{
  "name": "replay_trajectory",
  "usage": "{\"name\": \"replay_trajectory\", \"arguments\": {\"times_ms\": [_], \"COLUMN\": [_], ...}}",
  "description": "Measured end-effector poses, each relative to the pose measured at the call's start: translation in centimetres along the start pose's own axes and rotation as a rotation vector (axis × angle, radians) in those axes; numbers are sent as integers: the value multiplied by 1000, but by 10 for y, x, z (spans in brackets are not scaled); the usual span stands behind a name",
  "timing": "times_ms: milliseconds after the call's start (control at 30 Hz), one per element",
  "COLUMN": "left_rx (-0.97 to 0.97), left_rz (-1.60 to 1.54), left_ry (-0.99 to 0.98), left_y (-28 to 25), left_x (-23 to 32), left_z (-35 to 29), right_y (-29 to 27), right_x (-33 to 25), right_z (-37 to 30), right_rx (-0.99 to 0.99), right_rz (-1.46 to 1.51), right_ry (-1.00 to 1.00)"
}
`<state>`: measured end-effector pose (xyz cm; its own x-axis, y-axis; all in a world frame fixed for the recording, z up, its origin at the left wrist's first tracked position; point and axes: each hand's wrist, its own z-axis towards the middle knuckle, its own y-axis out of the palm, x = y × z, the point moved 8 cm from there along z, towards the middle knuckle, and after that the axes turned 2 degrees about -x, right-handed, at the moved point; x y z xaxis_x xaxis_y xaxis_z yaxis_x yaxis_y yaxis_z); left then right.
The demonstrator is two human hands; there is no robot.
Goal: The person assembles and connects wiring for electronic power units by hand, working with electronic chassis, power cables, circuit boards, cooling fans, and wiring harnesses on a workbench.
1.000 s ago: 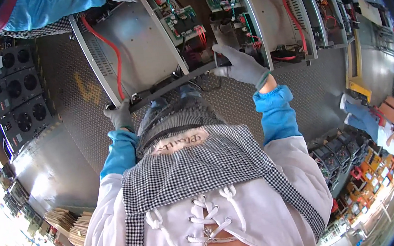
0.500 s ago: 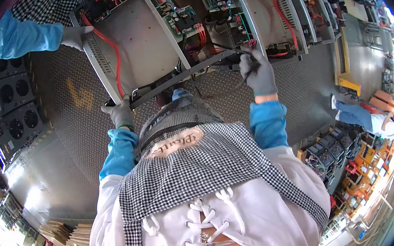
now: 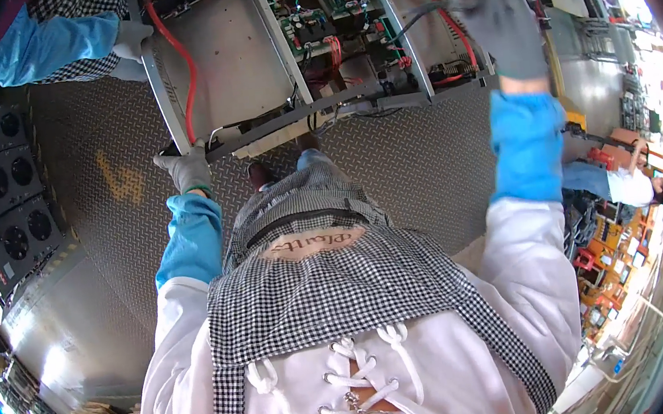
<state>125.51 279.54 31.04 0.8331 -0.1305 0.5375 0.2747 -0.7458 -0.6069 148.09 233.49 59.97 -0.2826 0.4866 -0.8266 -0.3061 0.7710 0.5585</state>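
Note:
An open metal chassis (image 3: 232, 64) lies in front of me, with green circuit boards (image 3: 309, 33) and a red cable (image 3: 190, 72) inside. My left hand (image 3: 186, 170), in a grey glove, is closed around the chassis's near left corner. My right hand (image 3: 505, 31), also gloved and blurred by motion, is raised over the right side of the chassis row. A black cable (image 3: 416, 14) runs from the boards up to its fingers, which seem closed on it. A second red cable (image 3: 454, 28) passes below that black cable.
Another person's gloved hand (image 3: 135, 40) rests on the chassis's far left edge. Black fan units (image 3: 10, 188) stand at the left. More open chassis continue at the right, and a person (image 3: 620, 183) in white is farther off. The floor (image 3: 392, 168) is patterned metal plate.
My right hand has swung up and to the right, drawing the black cable with it. My left hand keeps its hold on the corner. The other person's hand remains on the edge.

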Motion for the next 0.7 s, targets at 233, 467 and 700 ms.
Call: {"name": "replay_trajectory", "arguments": {"times_ms": [233, 467, 700], "left_rx": [98, 116, 148], "left_rz": [151, 76, 37], "left_ry": [164, 45, 45], "left_y": [2, 14, 11], "left_x": [-5, -35, -16], "left_z": [24, 37, 28], "right_y": [9, 41, -50], "right_x": [123, 116, 136], "right_z": [68, 120, 142], "right_rx": [-105, -167, 125], "right_rz": [-227, -328, -1399], "right_ry": [259, 73, 71]}}
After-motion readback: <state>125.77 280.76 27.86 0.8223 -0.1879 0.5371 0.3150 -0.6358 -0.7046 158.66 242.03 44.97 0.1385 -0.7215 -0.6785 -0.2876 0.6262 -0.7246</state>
